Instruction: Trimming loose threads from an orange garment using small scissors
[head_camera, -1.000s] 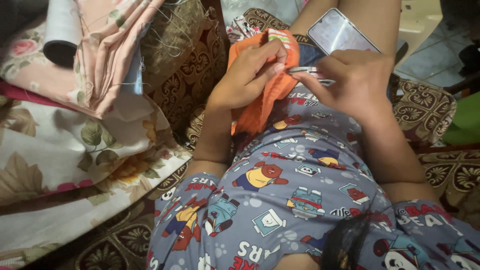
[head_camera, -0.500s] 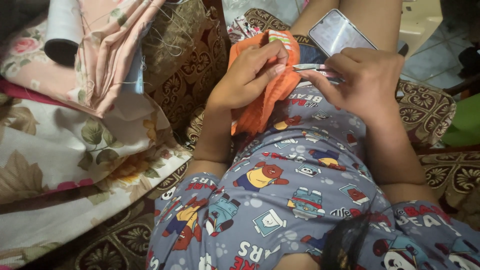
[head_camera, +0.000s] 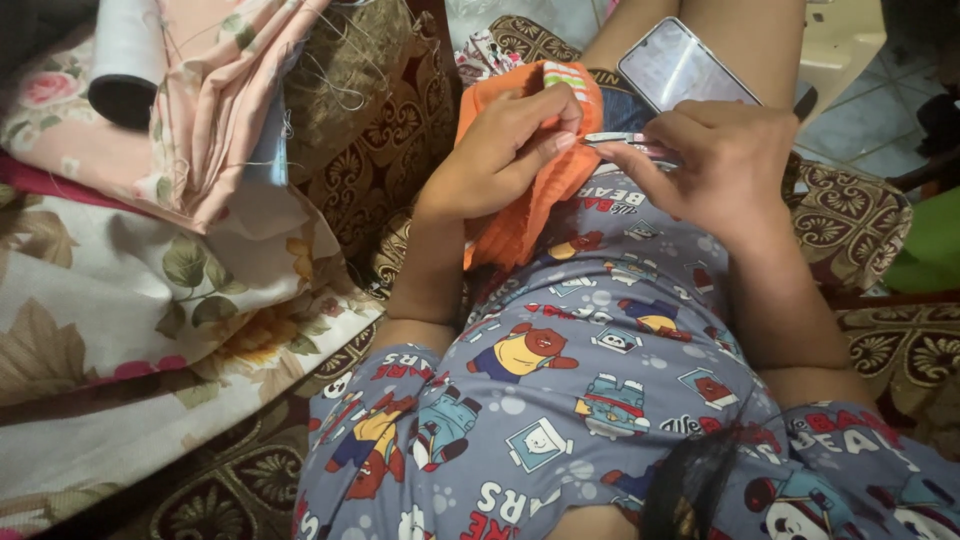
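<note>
Nearest the camera, a strand of dark hair (head_camera: 690, 480) hangs over a blue-grey shirt (head_camera: 560, 400) printed with cartoon bears. Both forearms run up from it to the lap. The left hand (head_camera: 500, 155) lies on an orange cloth (head_camera: 520, 215), fingers curled and pressed down, thumb and forefinger pinching a fold of it at the edge. The right hand (head_camera: 725, 165) is closed around a small metal tool (head_camera: 618, 142), pinched between thumb and fingers; its tip points left and meets the cloth just beside the left fingertips. What kind of tool it is cannot be told. The cloth sits in the lap between the two hands, a striped band at its upper end. Just beyond the right hand a phone (head_camera: 682, 68) rests on the leg, screen up. To the left, floral sheets (head_camera: 150, 290) are piled on a patterned brown cushion (head_camera: 370, 140), with pink fabric (head_camera: 220, 100) folded over them and a white thread cone (head_camera: 128, 55) at the far corner
</note>
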